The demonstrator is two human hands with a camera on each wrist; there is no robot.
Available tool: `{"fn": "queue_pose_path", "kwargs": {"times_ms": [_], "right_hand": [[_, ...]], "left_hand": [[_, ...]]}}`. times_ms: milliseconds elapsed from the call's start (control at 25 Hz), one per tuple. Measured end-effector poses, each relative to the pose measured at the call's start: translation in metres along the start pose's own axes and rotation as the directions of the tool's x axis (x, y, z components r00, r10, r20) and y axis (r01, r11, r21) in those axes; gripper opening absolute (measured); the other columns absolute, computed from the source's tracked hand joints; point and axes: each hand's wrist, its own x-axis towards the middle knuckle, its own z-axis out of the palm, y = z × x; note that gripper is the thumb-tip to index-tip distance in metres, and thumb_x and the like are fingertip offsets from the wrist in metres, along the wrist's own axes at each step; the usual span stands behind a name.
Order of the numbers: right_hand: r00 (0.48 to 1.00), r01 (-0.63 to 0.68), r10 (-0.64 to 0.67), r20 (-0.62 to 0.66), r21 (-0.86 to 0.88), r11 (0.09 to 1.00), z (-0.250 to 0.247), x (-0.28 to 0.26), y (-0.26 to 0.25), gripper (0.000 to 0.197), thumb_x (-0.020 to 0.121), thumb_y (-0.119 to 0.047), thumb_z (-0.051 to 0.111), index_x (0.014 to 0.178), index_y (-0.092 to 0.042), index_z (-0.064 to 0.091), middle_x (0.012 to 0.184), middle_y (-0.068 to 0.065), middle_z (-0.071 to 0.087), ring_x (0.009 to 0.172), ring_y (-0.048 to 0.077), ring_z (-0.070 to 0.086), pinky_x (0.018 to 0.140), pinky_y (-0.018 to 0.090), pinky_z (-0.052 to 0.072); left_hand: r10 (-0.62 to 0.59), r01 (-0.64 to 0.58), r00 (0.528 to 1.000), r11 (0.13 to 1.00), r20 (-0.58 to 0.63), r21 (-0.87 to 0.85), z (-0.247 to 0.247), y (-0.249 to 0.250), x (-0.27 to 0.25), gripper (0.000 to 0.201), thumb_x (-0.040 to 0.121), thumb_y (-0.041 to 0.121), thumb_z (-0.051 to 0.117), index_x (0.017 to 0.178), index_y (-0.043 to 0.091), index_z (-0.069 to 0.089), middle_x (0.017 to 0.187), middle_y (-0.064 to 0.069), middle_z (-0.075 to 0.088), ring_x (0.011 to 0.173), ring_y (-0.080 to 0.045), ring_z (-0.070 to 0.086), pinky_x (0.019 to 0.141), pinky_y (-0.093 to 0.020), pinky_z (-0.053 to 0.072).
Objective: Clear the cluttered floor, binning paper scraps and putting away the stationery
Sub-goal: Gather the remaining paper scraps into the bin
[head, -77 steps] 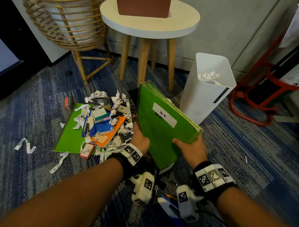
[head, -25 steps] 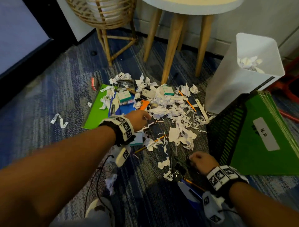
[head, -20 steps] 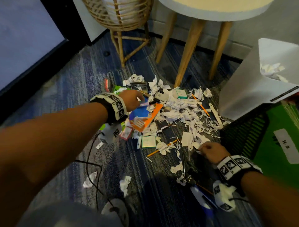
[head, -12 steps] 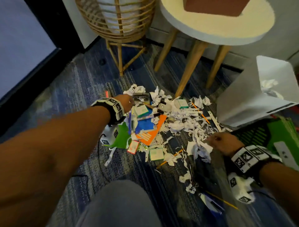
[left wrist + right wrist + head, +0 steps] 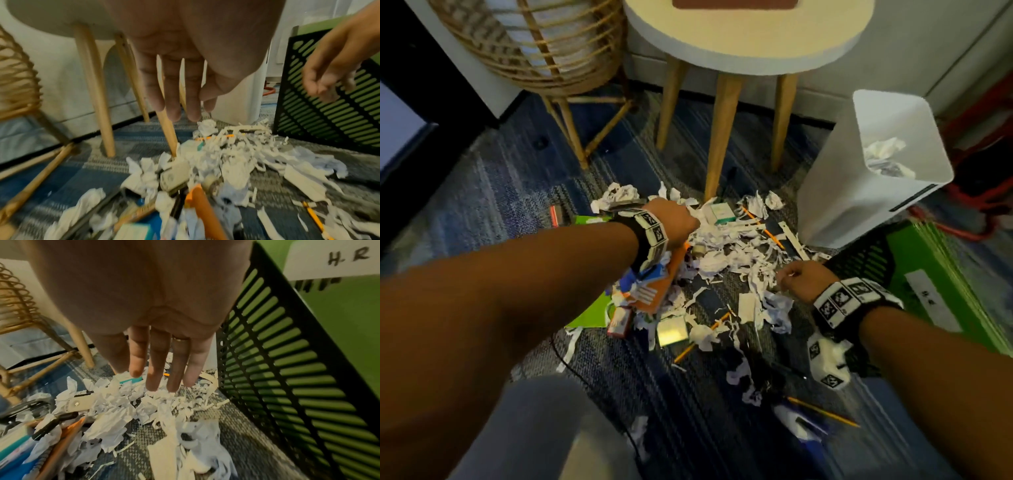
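Observation:
White paper scraps (image 5: 726, 246) lie heaped on the blue carpet, mixed with an orange notebook (image 5: 657, 287), a green folder (image 5: 592, 311), small boxes and pencils (image 5: 767, 233). My left hand (image 5: 685, 222) hovers over the back of the heap; its fingers (image 5: 174, 105) hang straight and hold nothing. My right hand (image 5: 791, 277) hovers over the scraps (image 5: 115, 415) at the heap's right edge, with fingers (image 5: 158, 369) straight and empty. The white bin (image 5: 873, 171) stands at the back right with crumpled paper inside. A black slotted rack (image 5: 859, 253) beside it holds green folders (image 5: 945, 274) labelled H.R.
A round table (image 5: 750, 44) on wooden legs (image 5: 719, 144) stands just behind the heap. A wicker stand (image 5: 541, 44) is at the back left. More scraps and a pencil (image 5: 822, 413) lie near my knees. A red frame (image 5: 969, 212) sits behind the rack.
The green folders that both hands held now stand in the rack. My left hand has moved right across the heap. My right hand has lifted off the floor towards the scraps by the rack.

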Motion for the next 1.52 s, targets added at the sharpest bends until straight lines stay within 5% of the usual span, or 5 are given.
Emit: {"fn": "queue_pose_path", "kwargs": {"times_ms": [400,680,1040,1320,1520], "right_hand": [[0.971,0.236,-0.211,-0.110,0.319,0.918,-0.112,0.021,-0.010,0.016,0.088,-0.020,0.060,0.074,-0.023,0.067,0.083,0.006,0.067,0.079,0.027,0.061,0.065,0.035,0.049],[0.990,0.134,-0.135,0.041,0.017,0.991,-0.028,0.078,0.012,0.012,0.083,-0.019,0.066,0.094,-0.024,0.067,0.110,0.009,0.067,0.091,0.022,0.061,0.080,0.028,0.046],[0.988,0.034,-0.021,0.153,-0.084,0.996,0.107,0.092,0.079,0.108,0.064,-0.041,0.084,0.148,-0.044,0.017,0.157,0.013,0.002,0.142,0.041,0.021,0.106,0.051,0.039],[0.973,0.068,-0.002,0.230,-0.282,0.957,0.134,0.091,0.058,0.053,0.080,-0.035,0.073,0.130,-0.027,0.055,0.141,0.014,0.035,0.129,0.037,0.039,0.107,0.043,0.038],[0.998,0.069,-0.065,0.025,-0.217,0.974,0.108,0.080,0.053,0.013,0.082,-0.007,0.062,0.087,-0.010,0.074,0.104,0.011,0.067,0.094,0.029,0.063,0.080,0.031,0.052]], "left_hand": [[-0.227,0.237,0.970,0.961,0.083,-0.142,-0.136,-0.028,-0.059,0.027,0.095,0.033,0.049,0.108,0.015,0.065,0.105,-0.010,0.066,0.087,-0.032,0.061,0.081,-0.038,0.051],[-0.192,0.198,0.979,0.793,0.072,-0.577,-0.019,0.051,0.047,0.028,0.093,0.023,0.050,0.118,0.022,0.063,0.121,-0.008,0.063,0.109,-0.028,0.058,0.087,-0.033,0.045],[-0.002,0.152,0.967,0.809,0.256,-0.568,0.102,0.113,0.112,0.074,0.092,0.030,0.058,0.150,0.040,0.012,0.159,-0.016,0.001,0.141,-0.045,0.015,0.107,-0.053,0.034],[0.020,0.034,0.996,0.816,0.087,-0.577,0.120,0.128,0.093,0.041,0.097,0.020,0.047,0.136,0.009,0.040,0.136,-0.024,0.035,0.112,-0.042,0.050,0.086,-0.044,0.043],[-0.111,0.109,0.993,0.803,0.033,-0.586,0.124,0.130,0.087,0.061,0.089,0.024,0.058,0.144,0.030,0.031,0.147,-0.017,0.022,0.127,-0.042,0.031,0.092,-0.048,0.045]]}}
